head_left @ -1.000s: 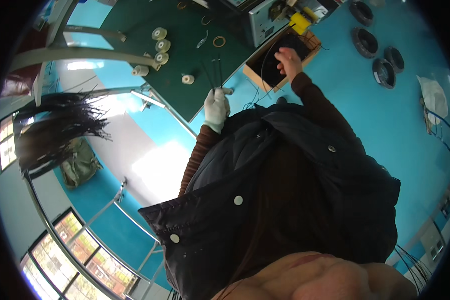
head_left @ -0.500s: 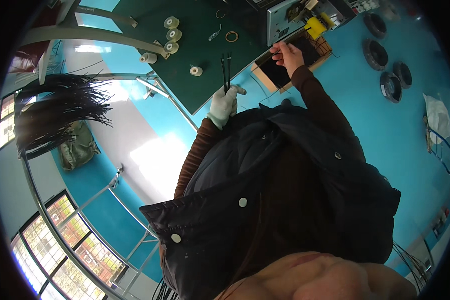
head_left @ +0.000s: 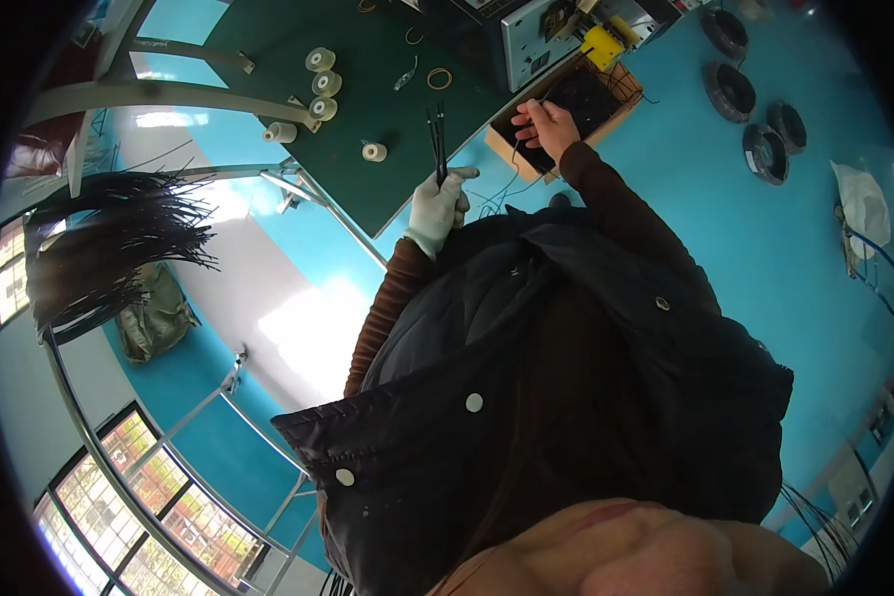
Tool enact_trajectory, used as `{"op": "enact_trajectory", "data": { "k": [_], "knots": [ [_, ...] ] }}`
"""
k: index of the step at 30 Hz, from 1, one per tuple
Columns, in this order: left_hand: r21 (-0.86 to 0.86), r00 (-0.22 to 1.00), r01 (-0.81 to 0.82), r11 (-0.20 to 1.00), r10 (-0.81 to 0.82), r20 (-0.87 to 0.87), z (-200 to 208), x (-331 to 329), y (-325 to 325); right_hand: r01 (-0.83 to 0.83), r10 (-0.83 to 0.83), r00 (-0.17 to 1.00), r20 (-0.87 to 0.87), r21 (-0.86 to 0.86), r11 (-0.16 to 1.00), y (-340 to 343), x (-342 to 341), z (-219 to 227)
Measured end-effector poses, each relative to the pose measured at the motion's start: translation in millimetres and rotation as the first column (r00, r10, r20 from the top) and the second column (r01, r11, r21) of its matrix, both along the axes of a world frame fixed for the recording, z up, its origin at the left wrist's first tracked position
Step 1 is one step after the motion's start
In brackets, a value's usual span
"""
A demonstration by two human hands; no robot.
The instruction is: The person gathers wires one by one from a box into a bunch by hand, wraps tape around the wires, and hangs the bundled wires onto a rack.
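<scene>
Your left hand [head_left: 437, 211], gloved, closed round few black strands [head_left: 439, 149]; tips point up past green table [head_left: 353, 189] edge, likely to keep bunch together and ends visible. Your right hand [head_left: 548, 127], bare, fingers part-curled above cardboard box [head_left: 507, 151]; can't tell if dark strand is pinched there. Box sits just below machine's yellow part [head_left: 601, 47], probably for easy reach; black stuff inside. Pale spools [head_left: 323, 82] grouped on table, seemingly parked aside. Black coils [head_left: 765, 154] on floor, pale label on one: unreadable.
</scene>
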State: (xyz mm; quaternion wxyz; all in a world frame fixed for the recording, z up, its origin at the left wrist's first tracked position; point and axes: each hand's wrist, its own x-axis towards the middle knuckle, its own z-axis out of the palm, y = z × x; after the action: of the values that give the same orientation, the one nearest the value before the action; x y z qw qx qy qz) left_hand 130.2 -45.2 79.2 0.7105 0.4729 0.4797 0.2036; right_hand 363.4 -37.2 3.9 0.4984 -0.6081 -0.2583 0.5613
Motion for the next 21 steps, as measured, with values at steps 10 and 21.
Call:
{"op": "enact_trajectory", "data": {
  "k": [10, 21],
  "knots": [
    [-0.029, 0.999, 0.037, 0.999, -0.037, 0.006, 2.4, 11.9, 8.4, -0.205, 0.196, 0.97, 0.144, 0.057, 0.977, -41.6, -26.4, -15.4],
    [-0.01, 0.994, -0.007, 1.0, 0.008, 0.105, -11.0, 18.6, 12.0, -0.787, 0.589, 0.297, 0.751, -0.157, 0.597, -52.8, -54.2, 7.2]
  ]
}}
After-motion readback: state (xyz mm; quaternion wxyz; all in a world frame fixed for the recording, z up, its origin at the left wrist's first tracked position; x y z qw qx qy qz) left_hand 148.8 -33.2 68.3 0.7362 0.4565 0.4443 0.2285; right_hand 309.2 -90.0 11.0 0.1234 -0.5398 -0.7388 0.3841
